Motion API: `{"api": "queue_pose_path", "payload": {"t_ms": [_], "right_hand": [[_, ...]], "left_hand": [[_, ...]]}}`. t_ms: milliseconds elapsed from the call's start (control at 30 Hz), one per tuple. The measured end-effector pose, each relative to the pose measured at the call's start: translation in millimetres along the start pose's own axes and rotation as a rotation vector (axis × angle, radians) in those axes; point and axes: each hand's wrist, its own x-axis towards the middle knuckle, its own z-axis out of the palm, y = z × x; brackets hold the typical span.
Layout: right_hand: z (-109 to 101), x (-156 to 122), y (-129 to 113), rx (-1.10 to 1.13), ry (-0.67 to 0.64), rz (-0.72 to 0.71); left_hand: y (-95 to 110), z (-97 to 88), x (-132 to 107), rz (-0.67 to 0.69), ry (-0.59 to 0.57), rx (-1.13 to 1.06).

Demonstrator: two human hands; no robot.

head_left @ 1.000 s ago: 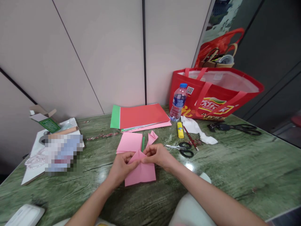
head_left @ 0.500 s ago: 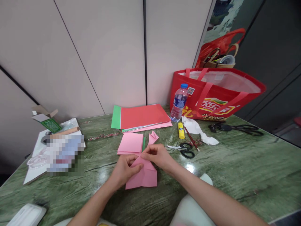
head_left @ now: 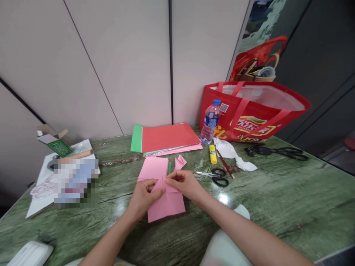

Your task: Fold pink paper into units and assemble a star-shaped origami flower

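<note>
Between my hands is a pink sheet of paper (head_left: 166, 207), creased and partly folded at its upper end. My left hand (head_left: 144, 195) pinches its upper left side, thumb on top. With closed fingertips my right hand (head_left: 184, 183) grips the paper near its top point. Just beyond lies a stack of pink square paper (head_left: 153, 168), with a strip of green paper (head_left: 169, 168) showing at its right edge. A small folded pink paper piece (head_left: 181, 162) rests past my right fingers. Scissors (head_left: 216, 176) with black handles lie right of that hand.
Behind are red, green and pink sheets (head_left: 170, 137). A yellow glue stick (head_left: 213, 154), a dark red pencil (head_left: 225, 164), white tissue (head_left: 234, 153), a water bottle (head_left: 210, 123), a red bag (head_left: 249, 114) and large black scissors (head_left: 277, 151) stand or lie right. A small green box (head_left: 59, 146) is left.
The lower part of the pink sheet now lies flatter, with its middle crease less raised. Both hands keep their grip and have shifted only slightly.
</note>
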Motion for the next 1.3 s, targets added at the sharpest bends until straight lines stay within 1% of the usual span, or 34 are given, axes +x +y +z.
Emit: {"api": "queue_pose_path", "payload": {"t_ms": [167,400,467,567,633,833,1067,1200,1300], "right_hand": [[0.2,0.3,2.8,-0.019,0.016,0.003],[1.0,-1.3,-2.6,-0.034,0.011,0.014],[1.1,-1.4,-2.8,-0.040,0.000,0.012],[1.4,-1.8,-1.5,-0.088,-0.022,0.004],[1.8,-2.5,-0.2,-0.122,-0.045,0.001],[3.3,-3.6,2.1,-0.196,-0.087,-0.025],[3.1,-0.4,4.9,-0.288,-0.046,-0.001],[1.5,0.7,4.9,-0.323,-0.009,0.007],[0.7,1.2,4.7,-0.337,0.007,0.002]], "left_hand": [[-0.7,-0.5,0.7,0.047,-0.015,0.030],[-2.0,0.8,2.5,0.095,-0.046,0.081],[-1.2,0.8,3.1,0.122,-0.017,0.083],[-0.1,-0.2,3.5,0.169,0.072,0.106],[-0.1,-1.6,3.6,0.179,0.110,0.137],[-1.4,-3.0,3.6,0.194,0.113,0.180],[-3.1,-0.4,3.9,0.172,0.146,0.173],[-2.9,-4.0,6.0,0.144,0.199,0.156],[-3.2,-7.6,8.6,0.131,0.199,0.134]]}}
